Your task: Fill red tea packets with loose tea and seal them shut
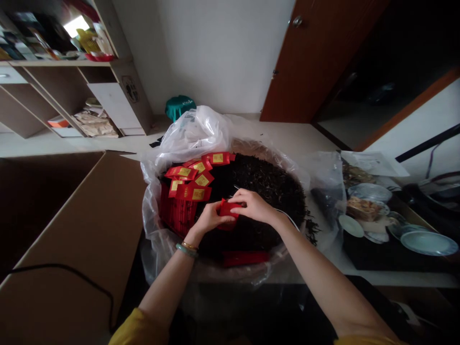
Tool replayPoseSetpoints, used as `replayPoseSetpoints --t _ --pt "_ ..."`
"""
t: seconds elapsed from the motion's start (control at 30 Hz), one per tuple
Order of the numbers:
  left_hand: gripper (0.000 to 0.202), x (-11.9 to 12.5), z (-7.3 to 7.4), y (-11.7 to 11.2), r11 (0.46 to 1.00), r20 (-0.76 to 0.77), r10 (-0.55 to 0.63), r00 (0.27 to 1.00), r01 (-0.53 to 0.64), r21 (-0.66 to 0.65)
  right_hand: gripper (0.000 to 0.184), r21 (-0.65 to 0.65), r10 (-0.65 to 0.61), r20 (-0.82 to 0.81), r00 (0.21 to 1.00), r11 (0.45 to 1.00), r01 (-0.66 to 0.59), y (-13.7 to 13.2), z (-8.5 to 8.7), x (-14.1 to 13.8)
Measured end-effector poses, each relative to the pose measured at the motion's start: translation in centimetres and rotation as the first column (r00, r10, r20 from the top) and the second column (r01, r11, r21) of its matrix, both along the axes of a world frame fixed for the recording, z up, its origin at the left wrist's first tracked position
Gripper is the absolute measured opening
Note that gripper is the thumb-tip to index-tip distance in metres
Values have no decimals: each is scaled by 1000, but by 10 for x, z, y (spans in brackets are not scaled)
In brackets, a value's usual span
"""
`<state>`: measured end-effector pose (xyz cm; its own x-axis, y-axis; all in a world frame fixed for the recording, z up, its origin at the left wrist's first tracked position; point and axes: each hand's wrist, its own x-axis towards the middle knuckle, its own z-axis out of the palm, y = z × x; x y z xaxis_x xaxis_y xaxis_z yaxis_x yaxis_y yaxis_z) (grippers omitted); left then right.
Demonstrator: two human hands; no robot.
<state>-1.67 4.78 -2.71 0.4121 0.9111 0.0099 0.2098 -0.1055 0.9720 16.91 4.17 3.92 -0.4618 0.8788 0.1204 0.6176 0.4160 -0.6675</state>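
My left hand (209, 220) is closed around a small red packet (227, 209), fingers and thumb along its near side. At the packet's upper edge, my right hand (253, 206) has its fingers pinched together; what sits between them is partly hidden, and a thin shiny bit shows by the fingertips. Both hands are over a round container lined with clear plastic (153, 215), which holds dark, dry, leafy tea (273, 177). Several red packets with gold labels (194, 192) lie loose on the left, above a row of stacked red packets (176, 211). More red packets (246, 258) lie near the front rim.
An open cardboard box (104, 206) stands at the left, a black cable across it. On the right, a dark tray (381, 254) carries bowls and dishes. Behind are a teal bag (179, 106), a shelf unit (118, 91) and a brown door (305, 62).
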Motion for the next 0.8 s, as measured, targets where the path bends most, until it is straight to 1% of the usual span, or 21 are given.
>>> replayPoseSetpoints --t 0.03,0.1,0.17,0.27,0.37,0.43,0.47,0.53,0.6,0.63,0.7,0.73,0.8 --pt "53 0 1 0 1000 58 -4 998 5 -21 25 10 -63 -54 997 998 63 0 -1 1" --pt "47 1 2 0 999 143 14 990 -9 -34 31 -21 -177 -125 976 984 175 2 -5 1" --pt "44 2 4 1 998 168 66 984 -65 -13 28 -91 -242 -154 958 969 230 3 -10 -2" --pt "44 1 7 2 988 165 145 976 -150 19 10 -134 -273 -169 947 958 252 5 -17 -8" --pt "44 2 10 2 982 194 186 963 -186 -18 8 -82 -265 -184 946 964 254 6 -20 -13" --pt "40 2 11 0 982 239 181 954 -161 -101 7 -35 -247 -201 948 969 245 7 -20 -14" --pt "40 2 12 0 980 262 158 952 -120 -157 7 -16 -237 -211 949 971 239 8 -19 -14" --pt "52 3 12 -2 959 297 99 950 -12 -282 8 -2 -218 -224 950 975 224 11 -19 -14" --pt "58 3 10 -2 922 304 77 949 48 -384 13 -28 -217 -220 951 976 216 16 -19 -12" --pt "58 3 9 -2 907 302 95 949 42 -418 17 -44 -235 -207 950 972 231 19 -20 -10" --pt "55 3 8 -1 892 300 170 939 -17 -453 24 -36 -305 -139 942 952 303 23 -23 -4" --pt "54 3 7 0 888 306 208 929 -48 -458 24 0 -341 -68 937 940 342 25 -25 0" --pt "54 4 7 1 883 324 265 908 -93 -461 21 111 -389 142 910 920 376 26 -31 8"
